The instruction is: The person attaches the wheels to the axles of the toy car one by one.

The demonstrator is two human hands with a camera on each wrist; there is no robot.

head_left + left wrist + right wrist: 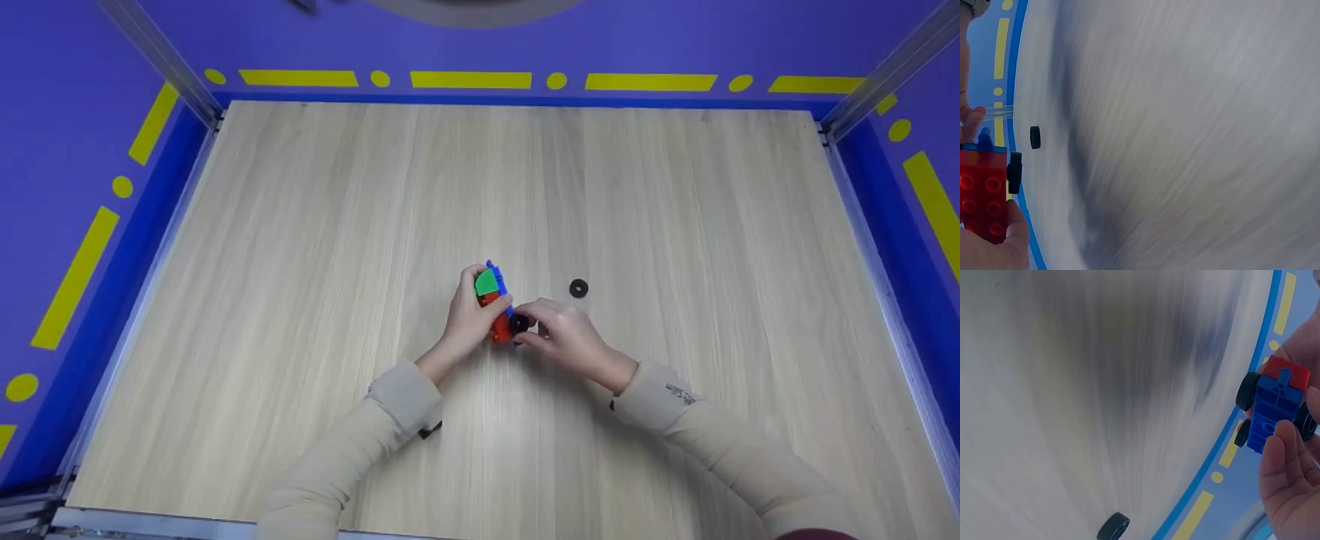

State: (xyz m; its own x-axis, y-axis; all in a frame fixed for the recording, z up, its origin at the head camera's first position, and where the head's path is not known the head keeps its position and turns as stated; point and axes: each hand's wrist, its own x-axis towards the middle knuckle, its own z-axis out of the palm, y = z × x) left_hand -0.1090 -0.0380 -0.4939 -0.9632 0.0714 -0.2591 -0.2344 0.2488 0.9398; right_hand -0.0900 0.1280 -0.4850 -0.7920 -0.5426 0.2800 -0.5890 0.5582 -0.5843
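Observation:
My left hand (pixel 469 315) grips a small toy car made of building bricks, held tilted on its side over the table. The car has a blue chassis (pixel 1266 408), a studded red brick (pixel 981 194) and a rounded green piece (pixel 486 283). Black wheels show along one side of it, among them a front wheel (pixel 1248 391). At the opposite side, my right hand (pixel 566 330) pinches a black wheel (pixel 518 323) against the chassis, with a fingertip over the blue underside. A loose black wheel (pixel 578 288) lies beyond the right hand.
A wood-grain tabletop (pixel 337 225) spreads around both hands. Blue-purple walls (pixel 480 49) with yellow dashes and dots close off the back and both sides. Metal strips (pixel 892 330) run along the table's edges.

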